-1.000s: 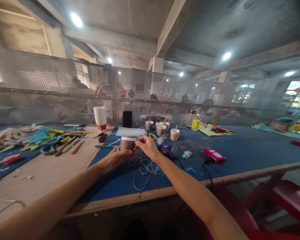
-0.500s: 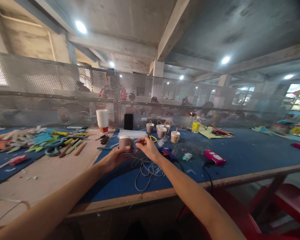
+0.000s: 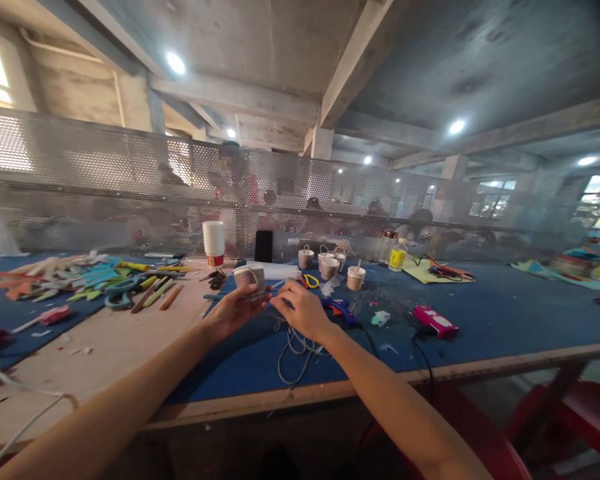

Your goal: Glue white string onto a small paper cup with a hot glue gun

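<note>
My left hand point(image 3: 233, 310) is closed around a small paper cup point(image 3: 249, 275) wrapped in greyish-brown cord, its white rim tilted. Close to the cup's right side, my right hand point(image 3: 300, 307) has thumb and fingers pinched together, seemingly on the thin grey cord point(image 3: 294, 350); the pinch itself is small and blurred. Loose loops of this cord lie on the blue mat below the right hand. A blue hot glue gun point(image 3: 341, 310) rests just right of that hand, and yellow-handled scissors point(image 3: 310, 281) lie behind it.
Several small cord-wrapped cups with handles point(image 3: 329, 268) and a cup with a stick point(image 3: 355, 278) stand behind. A stack of white cups point(image 3: 213, 241), a black phone point(image 3: 263, 247), a yellow-labelled bottle point(image 3: 398, 255), a pink device point(image 3: 435, 321) and blue scissors point(image 3: 121, 293) surround the work spot.
The cup has tilted in my left hand, its rim now leaning. My right hand has lowered slightly beside it and stays pinched. The whole view has shifted a little.
</note>
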A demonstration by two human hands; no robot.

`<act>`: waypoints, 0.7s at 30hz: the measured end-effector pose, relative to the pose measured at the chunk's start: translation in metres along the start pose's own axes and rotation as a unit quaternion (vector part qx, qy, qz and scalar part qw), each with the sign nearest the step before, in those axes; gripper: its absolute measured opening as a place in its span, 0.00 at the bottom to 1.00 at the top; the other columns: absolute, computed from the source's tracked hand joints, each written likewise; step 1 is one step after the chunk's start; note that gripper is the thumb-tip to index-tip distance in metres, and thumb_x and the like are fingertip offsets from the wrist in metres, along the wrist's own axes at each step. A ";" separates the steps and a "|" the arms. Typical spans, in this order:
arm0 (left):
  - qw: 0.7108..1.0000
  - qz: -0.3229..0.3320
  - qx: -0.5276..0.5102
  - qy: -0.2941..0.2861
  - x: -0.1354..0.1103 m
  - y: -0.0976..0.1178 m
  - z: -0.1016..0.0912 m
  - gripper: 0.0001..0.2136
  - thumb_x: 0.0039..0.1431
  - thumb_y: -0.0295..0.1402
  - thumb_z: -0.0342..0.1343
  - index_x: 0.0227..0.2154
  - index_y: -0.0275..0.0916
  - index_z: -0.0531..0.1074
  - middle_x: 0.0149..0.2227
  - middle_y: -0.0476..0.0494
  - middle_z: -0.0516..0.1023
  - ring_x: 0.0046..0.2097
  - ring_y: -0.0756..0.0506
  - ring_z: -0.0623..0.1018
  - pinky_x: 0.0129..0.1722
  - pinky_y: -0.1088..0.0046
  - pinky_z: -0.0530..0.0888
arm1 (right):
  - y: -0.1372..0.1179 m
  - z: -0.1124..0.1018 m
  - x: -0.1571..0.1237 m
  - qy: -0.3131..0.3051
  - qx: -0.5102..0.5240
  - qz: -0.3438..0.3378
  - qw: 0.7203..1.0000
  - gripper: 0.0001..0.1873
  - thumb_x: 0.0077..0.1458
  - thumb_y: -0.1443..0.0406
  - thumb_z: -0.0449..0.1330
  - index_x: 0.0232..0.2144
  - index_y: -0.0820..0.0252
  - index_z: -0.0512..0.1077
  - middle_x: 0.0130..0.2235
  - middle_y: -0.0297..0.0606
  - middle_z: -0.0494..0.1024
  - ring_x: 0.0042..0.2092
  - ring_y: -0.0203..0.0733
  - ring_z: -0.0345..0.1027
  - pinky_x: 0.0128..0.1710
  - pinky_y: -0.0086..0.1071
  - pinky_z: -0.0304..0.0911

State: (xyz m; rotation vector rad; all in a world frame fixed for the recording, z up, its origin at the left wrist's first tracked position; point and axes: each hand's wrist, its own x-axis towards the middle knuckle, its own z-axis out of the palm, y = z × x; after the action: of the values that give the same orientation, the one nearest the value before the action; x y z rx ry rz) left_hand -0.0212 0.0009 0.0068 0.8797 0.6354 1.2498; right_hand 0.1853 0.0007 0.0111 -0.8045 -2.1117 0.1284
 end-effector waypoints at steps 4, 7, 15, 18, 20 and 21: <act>1.000 -0.007 -0.003 -0.001 0.000 0.001 -0.003 0.11 0.58 0.25 0.61 0.44 0.34 0.76 0.42 0.39 0.83 0.35 0.48 0.82 0.31 0.77 0.78 | 0.020 -0.029 -0.005 0.029 -0.145 0.106 0.983 0.14 0.67 0.55 0.54 0.38 0.56 0.75 0.41 0.41 0.78 0.44 0.43 0.73 0.44 0.33 0.63; 1.000 -0.013 -0.005 -0.005 0.002 0.000 -0.004 0.10 0.57 0.25 0.61 0.42 0.33 0.77 0.41 0.38 0.83 0.29 0.50 0.79 0.26 0.77 0.76 | 0.045 -0.054 -0.017 -0.028 -0.260 0.233 0.936 0.12 0.64 0.56 0.57 0.42 0.58 0.73 0.42 0.44 0.79 0.44 0.49 0.75 0.43 0.36 0.64; 1.000 -0.027 0.010 -0.003 -0.003 0.002 0.002 0.11 0.57 0.24 0.60 0.43 0.33 0.77 0.42 0.37 0.83 0.27 0.51 0.77 0.24 0.77 0.74 | 0.079 -0.077 -0.039 -0.140 -0.325 0.344 0.870 0.20 0.61 0.51 0.58 0.43 0.63 0.74 0.48 0.53 0.79 0.50 0.56 0.75 0.43 0.38 0.65; 0.999 -0.031 0.018 -0.002 -0.004 0.001 0.001 0.11 0.57 0.24 0.60 0.44 0.32 0.77 0.42 0.36 0.83 0.27 0.50 0.77 0.24 0.77 0.75 | 0.082 -0.081 -0.039 -0.171 -0.322 0.371 0.854 0.24 0.60 0.49 0.58 0.42 0.64 0.76 0.46 0.56 0.80 0.51 0.59 0.74 0.44 0.40 0.65; 0.999 -0.033 0.024 -0.004 -0.004 0.001 0.001 0.11 0.57 0.24 0.60 0.44 0.32 0.77 0.41 0.36 0.83 0.28 0.50 0.78 0.24 0.77 0.75 | 0.083 -0.083 -0.039 -0.187 -0.316 0.384 0.847 0.25 0.60 0.48 0.57 0.40 0.64 0.78 0.44 0.57 0.81 0.51 0.59 0.75 0.44 0.40 0.66; 0.999 -0.034 0.027 -0.003 -0.004 0.001 0.001 0.12 0.57 0.24 0.60 0.44 0.32 0.77 0.40 0.37 0.84 0.28 0.50 0.78 0.25 0.77 0.75 | 0.083 -0.084 -0.040 -0.190 -0.313 0.385 0.847 0.25 0.60 0.48 0.56 0.38 0.63 0.78 0.43 0.57 0.81 0.51 0.59 0.75 0.43 0.40 0.66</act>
State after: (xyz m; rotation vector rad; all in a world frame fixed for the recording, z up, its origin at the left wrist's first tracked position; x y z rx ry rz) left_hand -0.0221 -0.0030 0.0079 0.8980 0.6918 1.1731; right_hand 0.3070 0.0275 0.0070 -2.1579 -2.0586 0.0111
